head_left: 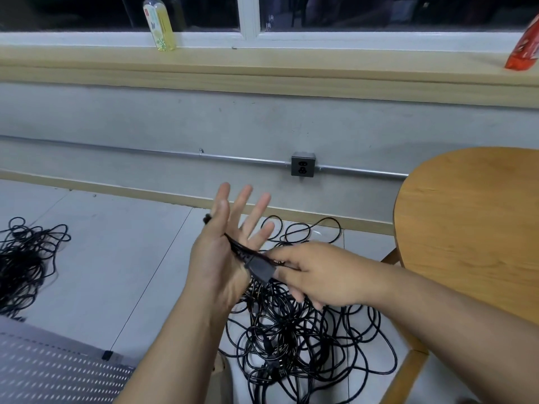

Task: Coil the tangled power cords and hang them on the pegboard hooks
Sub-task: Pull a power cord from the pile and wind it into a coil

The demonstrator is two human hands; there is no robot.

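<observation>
My left hand (224, 243) is held up with the palm facing right and the fingers straight and spread. A black power cord (237, 247) lies across that palm. My right hand (315, 272) pinches the cord's dark plug (261, 268) just right of the left palm. Below both hands a big tangle of black cords (300, 342) lies on the tiled floor. A second black tangle (23, 263) lies at the far left. A perforated white pegboard (55, 371) shows at the bottom left corner.
A round wooden table (472, 228) stands at the right, its leg (405, 371) beside the tangle. A grey wall socket (303, 164) sits on a metal conduit. On the sill stand a yellow bottle (159, 23) and an orange packet (525, 51).
</observation>
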